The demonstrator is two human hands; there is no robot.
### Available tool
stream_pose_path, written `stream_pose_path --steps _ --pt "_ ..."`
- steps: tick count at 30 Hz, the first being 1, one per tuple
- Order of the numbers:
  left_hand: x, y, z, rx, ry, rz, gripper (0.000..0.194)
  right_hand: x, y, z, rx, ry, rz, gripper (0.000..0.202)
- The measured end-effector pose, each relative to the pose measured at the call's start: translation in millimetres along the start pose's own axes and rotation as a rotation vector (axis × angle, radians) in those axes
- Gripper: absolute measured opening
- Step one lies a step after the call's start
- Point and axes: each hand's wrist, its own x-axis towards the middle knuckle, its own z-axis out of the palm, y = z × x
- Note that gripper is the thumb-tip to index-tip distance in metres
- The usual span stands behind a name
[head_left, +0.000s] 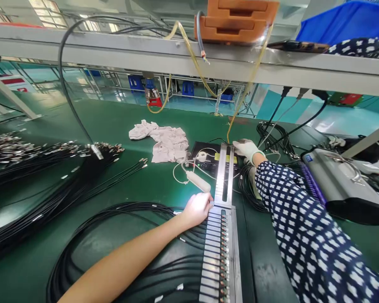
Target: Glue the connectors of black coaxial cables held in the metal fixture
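A long metal cable fixture lies on the green table, with a row of black cables set in its slots and their stripped ends along the right side. At its far end is a slotted metal plate. My left hand, bare, has its fingers pinched at the fixture's left edge, just below the plate; what sits between the fingertips is hidden. Wearing a white glove, my right hand is closed at the far right corner of the slotted plate. Black cables loop leftward from the fixture. Behind the plate stands a black control box.
Black cable bundles cover the left of the table. A crumpled cloth and a white power strip lie beyond my left hand. On the right stands a grey machine. A shelf beam crosses above, carrying orange bins.
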Motion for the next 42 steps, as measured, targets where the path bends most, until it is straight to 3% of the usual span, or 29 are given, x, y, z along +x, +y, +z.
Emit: stream_pose_path --steps 4,8,11,14,16,20,22,25,30,33,36,39,42 --pt "-1 3 -5.3 0.055 -0.004 0.013 0.009 -61 0 -10 0.087 -0.035 -0.096 0.033" --pt "-7 -3 -16.8 0.099 -0.04 0.024 0.017 -159 15 -9 0.173 -0.108 -0.16 0.047" --pt "-33 -26 -47.0 0.123 -0.109 0.034 0.038 -236 42 -1 0.209 -0.152 -0.13 0.054" --pt "-78 -58 -88.0 0.192 -0.168 -0.004 0.088 -295 77 11 0.229 -0.141 -0.008 0.055" --pt "-107 -72 -108.8 0.254 -0.191 -0.057 0.088 -316 97 20 0.198 -0.112 0.034 0.055" --pt "-128 -76 -121.3 0.269 -0.266 -0.109 0.024 -327 110 33 0.067 -0.082 -0.053 0.049" --pt "-123 -72 -122.2 0.228 -0.33 -0.104 0.01 -326 108 34 0.025 -0.081 -0.105 0.045" --pt "-109 -66 -131.6 0.138 -0.451 -0.113 0.024 -326 102 33 -0.054 -0.089 -0.17 0.042" --pt "-93 -51 -162.5 -0.037 -0.652 -0.192 0.044 -330 98 37 -0.348 -0.088 -0.315 0.047" --pt "-90 -35 -170.4 -0.123 -0.566 -0.162 0.055 -331 100 41 -0.404 -0.075 -0.368 0.049" --pt "-95 -30 -160.1 -0.165 -0.444 -0.105 0.067 -333 105 43 -0.375 -0.05 -0.372 0.056" --pt "-106 -50 -144.3 -0.089 -0.395 -0.106 0.07 -334 107 43 -0.334 -0.046 -0.363 0.065" --pt "-118 -83 -142.4 0.031 -0.333 -0.137 0.065 -334 104 41 -0.326 -0.065 -0.369 0.066"
